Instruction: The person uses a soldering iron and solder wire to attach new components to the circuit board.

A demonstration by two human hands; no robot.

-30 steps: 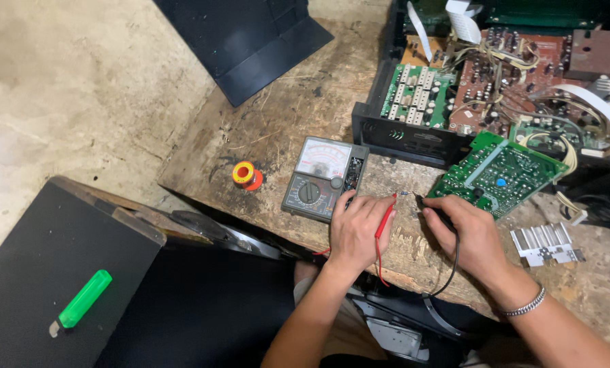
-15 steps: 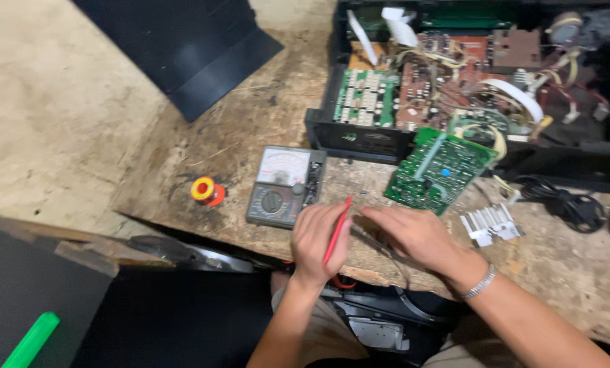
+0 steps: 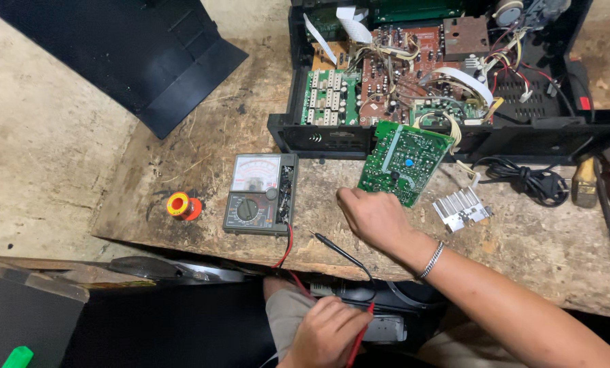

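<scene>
Green circuit board (image 3: 404, 162) is seen leaning at the front edge of the opened black amplifier chassis (image 3: 332, 140), with its lower corner on the wooden surface (image 3: 202, 157) and wires going from its top into the chassis. The right hand (image 3: 375, 217) is laid on the surface just below this board, and its fingertips (image 3: 346, 196) are placed at the lower left corner of the board; the fingers are curled loosely, and nothing is clearly clamped in this grip. A metal bracelet (image 3: 432, 259) is worn on the right wrist. The black probe (image 3: 335, 248) is left lying on the surface, just beside the right hand, with its lead going down over the edge.

The left hand (image 3: 325, 334) is held low, below the edge of the surface and over the lap, and its grip is closed around the red probe (image 3: 356, 344). The red lead (image 3: 286, 249) is led up from there to the analog multimeter (image 3: 260, 194), which is lying flat to the left of the board. A red and yellow solder spool (image 3: 181, 206) is standing near the left side of the meter. A ribbed aluminium heatsink (image 3: 461, 208) is lying to the right of the board, and a coiled black power cord (image 3: 523, 178) is seen behind it.
</scene>
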